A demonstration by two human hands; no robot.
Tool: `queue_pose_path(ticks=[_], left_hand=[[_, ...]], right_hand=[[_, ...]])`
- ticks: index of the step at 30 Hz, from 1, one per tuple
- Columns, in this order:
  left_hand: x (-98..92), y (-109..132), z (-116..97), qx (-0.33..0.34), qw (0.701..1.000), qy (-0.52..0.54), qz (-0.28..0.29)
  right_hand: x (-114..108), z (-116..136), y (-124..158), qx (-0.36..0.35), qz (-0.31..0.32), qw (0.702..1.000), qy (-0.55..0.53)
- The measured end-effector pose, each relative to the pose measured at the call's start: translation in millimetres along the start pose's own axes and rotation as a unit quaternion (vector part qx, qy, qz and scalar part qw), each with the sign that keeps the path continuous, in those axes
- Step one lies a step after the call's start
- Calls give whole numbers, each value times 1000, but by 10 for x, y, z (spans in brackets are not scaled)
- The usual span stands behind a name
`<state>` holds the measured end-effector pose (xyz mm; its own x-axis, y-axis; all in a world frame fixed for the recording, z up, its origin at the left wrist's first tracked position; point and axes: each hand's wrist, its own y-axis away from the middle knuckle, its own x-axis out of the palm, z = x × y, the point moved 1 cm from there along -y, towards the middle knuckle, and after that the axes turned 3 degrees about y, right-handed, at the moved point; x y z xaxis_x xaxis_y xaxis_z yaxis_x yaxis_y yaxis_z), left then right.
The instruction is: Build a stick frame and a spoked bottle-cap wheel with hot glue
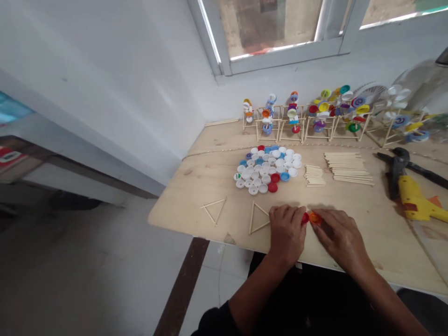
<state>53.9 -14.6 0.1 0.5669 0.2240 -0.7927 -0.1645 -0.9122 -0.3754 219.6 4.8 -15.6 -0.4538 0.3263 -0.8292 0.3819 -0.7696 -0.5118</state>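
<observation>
A pale wooden table (pixel 182 200) with a rounded corner stands against a white wall (pixel 140 84), under a window (pixel 276 23) with a light frame; to the left, a grey floor (pixel 122 270) lies partly in shadow. Near the table's front edge, the left hand (pixel 287 233) has its fingers clamped on a red cap (pixel 305 218), and the right hand (pixel 341 233) pinches an orange cap (pixel 315 218) beside it; whether the caps touch is hard to tell. Beyond the hands lie a cluster of mostly white bottle caps (pixel 259 170) and bundled thin sticks (pixel 348 168), with stick triangles (pixel 214 211) to the left and a yellow glue gun (pixel 416 198) to the right. Stick frames (pixel 292 130) carrying colourful caps line the back. One white cap (pixel 238 176) bears a green mark too small to read; at far left, a red label (pixel 9 156) is illegible.
</observation>
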Motion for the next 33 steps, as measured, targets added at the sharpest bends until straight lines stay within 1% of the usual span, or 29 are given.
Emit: queue_pose_path(ticks=[3, 7, 11, 14, 17, 23, 26, 29, 33], left_hand=[[5, 2, 1, 0, 1000, -5, 3], [-11, -1, -8, -10, 1000, 15, 3], [-57, -47, 0, -4, 1000, 13, -16], [-99, -117, 39, 2, 999, 1, -39], [-126, -206, 110, -5, 999, -13, -49], [-101, -406, 290, -38, 996, -50, -57], [-93, -443, 333, -38, 995, -63, -68], [-132, -372, 322, -30, 993, -76, -84], [-222, -164, 252, -15, 995, -47, -91]], right_hand=[[1, 6, 8, -1, -3, 1000, 5], [9, 5, 2, -8, -10, 1000, 18], [17, 13, -70, -5, -10, 1000, -6], [14, 49, -186, 6, -6, 1000, -3], [34, 95, -341, 10, 7, 1000, 11], [192, 181, -667, 23, 30, 998, 43], [242, 186, -755, 25, 31, 998, 52], [187, 59, -745, 38, 27, 997, 64], [-36, -338, -648, 95, 20, 990, 102]])
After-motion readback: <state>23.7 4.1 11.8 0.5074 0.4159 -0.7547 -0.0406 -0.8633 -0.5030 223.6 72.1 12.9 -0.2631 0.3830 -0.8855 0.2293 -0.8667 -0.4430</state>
